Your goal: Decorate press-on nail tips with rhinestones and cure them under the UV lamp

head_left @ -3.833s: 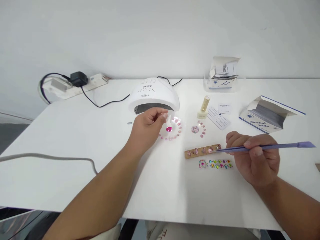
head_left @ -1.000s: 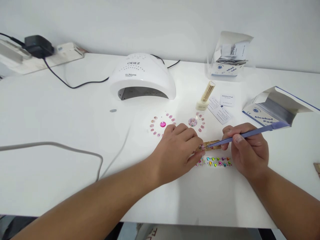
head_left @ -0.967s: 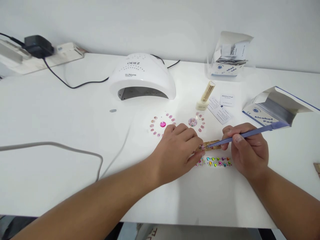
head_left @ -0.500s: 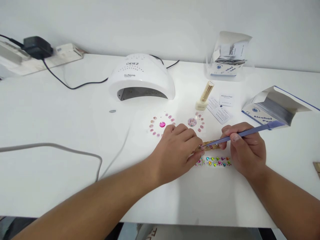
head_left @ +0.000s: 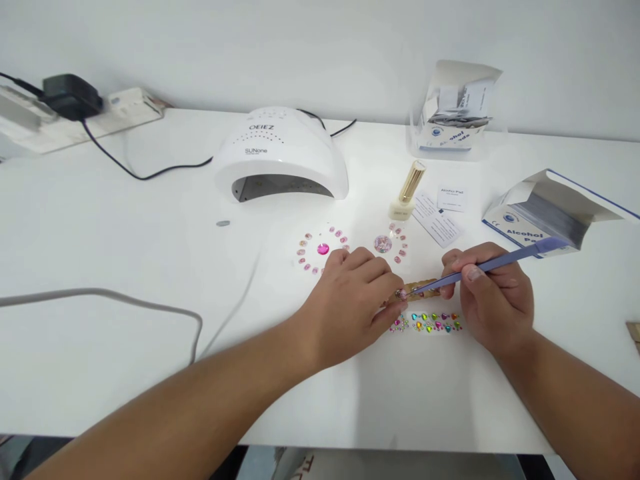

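Note:
My left hand (head_left: 357, 300) pinches the left end of a narrow gold strip with a scalloped edge (head_left: 427, 291), with small gems along it; its exact kind is hard to make out. Purple tweezers (head_left: 500, 260) are held slantwise in my right hand (head_left: 493, 300), their tips down at the strip beside my left fingertips. A small pinkish gem (head_left: 403, 293) shows at the tips. Just below the strip lies a sheet of colourful stick-on gems (head_left: 435, 323). Beyond my left hand are two rings of pink nail pieces, around a magenta gem (head_left: 323, 249) and a glittery round gem (head_left: 383, 244).
A white nail lamp (head_left: 283, 157) stands behind the hands. A gold-capped polish bottle (head_left: 406, 193) stands near flat alcohol pad packets (head_left: 437, 220). Open alcohol pad boxes stand at the right (head_left: 530, 217) and back right (head_left: 450, 137). A grey cable (head_left: 110, 293) crosses the left side.
The view has shifted very slightly. Both hands keep their grips, and the tweezer tips stay at the strip, nearly unmoved.

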`<state>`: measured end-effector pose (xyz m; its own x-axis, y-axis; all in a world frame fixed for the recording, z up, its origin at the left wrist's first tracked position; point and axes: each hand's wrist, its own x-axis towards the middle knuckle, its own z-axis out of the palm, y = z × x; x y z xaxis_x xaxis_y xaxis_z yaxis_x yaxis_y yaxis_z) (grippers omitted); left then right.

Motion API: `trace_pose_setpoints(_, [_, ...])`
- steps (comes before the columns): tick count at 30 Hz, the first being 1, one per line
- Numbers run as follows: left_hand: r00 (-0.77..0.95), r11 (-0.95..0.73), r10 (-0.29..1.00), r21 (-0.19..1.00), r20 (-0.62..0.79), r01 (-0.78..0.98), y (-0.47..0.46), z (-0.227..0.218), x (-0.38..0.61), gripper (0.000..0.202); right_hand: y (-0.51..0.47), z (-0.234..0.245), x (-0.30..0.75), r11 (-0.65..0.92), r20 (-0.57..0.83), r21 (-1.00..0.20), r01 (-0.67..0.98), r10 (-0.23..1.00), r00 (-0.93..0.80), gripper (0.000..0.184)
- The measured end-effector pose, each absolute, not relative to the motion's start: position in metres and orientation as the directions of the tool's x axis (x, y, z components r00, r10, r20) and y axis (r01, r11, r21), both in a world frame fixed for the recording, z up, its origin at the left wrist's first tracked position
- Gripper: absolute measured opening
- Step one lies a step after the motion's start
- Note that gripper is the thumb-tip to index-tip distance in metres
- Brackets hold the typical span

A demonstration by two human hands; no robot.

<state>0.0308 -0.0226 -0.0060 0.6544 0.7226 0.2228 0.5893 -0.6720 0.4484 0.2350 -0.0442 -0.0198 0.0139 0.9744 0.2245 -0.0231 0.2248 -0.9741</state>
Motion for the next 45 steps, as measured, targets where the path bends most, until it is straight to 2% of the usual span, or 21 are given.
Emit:
trace_pose_setpoints(6, [0.657,-0.673,0.721,0.453,0.221,0.585,-0.023,-0.008,0.030,0.012,-0.044,-0.023,0.237,0.259,0.259,-0.966,-0.010,0.966,-0.025,0.014])
trace_pose_setpoints(16, [0.656,-0.666,0.724,0.461,0.212,0.586,-0.023,-0.008,0.031,0.013,-0.045,-0.018,0.234,0.185,0.184,-0.983,-0.008,0.982,0.041,0.013])
trace_pose_setpoints(21, [0.648,-0.660,0.730,0.468,0.217,0.587,-0.024,-0.009,0.031,0.013,-0.045,-0.016,0.234,0.256,0.253,-0.963,-0.079,0.966,0.043,0.009])
trace_pose_setpoints(25, [0.647,-0.651,0.736,0.474,0.199,0.593,-0.024,-0.007,0.030,0.014,-0.043,-0.014,0.235,0.409,0.405,-0.909,-0.079,0.912,0.068,0.008])
trace_pose_setpoints(27, [0.641,-0.653,0.737,0.473,0.215,0.592,-0.024,-0.006,0.028,0.019,-0.042,-0.014,0.238,0.519,0.515,-0.855,-0.014,0.851,0.104,0.008])
trace_pose_setpoints(30, [0.611,-0.668,0.733,0.484,0.299,0.565,-0.024,-0.002,0.027,0.024,-0.040,-0.014,0.245,0.622,0.641,-0.762,0.180,0.763,0.080,0.011])
trace_pose_setpoints(33, [0.581,-0.734,0.674,0.497,0.456,0.462,-0.025,0.003,0.026,0.018,-0.040,-0.010,0.250,0.645,0.698,-0.622,0.444,0.714,-0.060,0.014])
trace_pose_setpoints(35, [0.566,-0.761,0.635,0.549,0.526,0.345,-0.029,0.008,0.027,0.016,-0.040,-0.006,0.250,0.663,0.728,-0.452,0.598,0.661,-0.183,0.015])
trace_pose_setpoints(37, [0.574,-0.686,0.670,0.689,0.471,0.235,-0.036,0.015,0.030,0.016,-0.040,-0.003,0.247,0.670,0.750,-0.260,0.695,0.593,-0.291,0.023])
trace_pose_setpoints(40, [0.657,-0.317,0.740,0.937,0.145,0.150,-0.047,0.024,0.036,0.018,-0.041,-0.001,0.241,0.625,0.766,-0.053,0.779,0.526,-0.370,0.034])
trace_pose_setpoints(42, [0.696,-0.049,0.716,0.992,-0.048,0.119,-0.052,0.028,0.042,0.018,-0.041,-0.002,0.237,0.596,0.764,0.008,0.803,0.514,-0.390,0.042])
trace_pose_setpoints(45, [0.680,0.174,0.714,0.983,-0.164,0.053,-0.055,0.029,0.051,0.017,-0.044,-0.003,0.230,0.594,0.740,-0.039,0.804,0.558,-0.376,0.048])
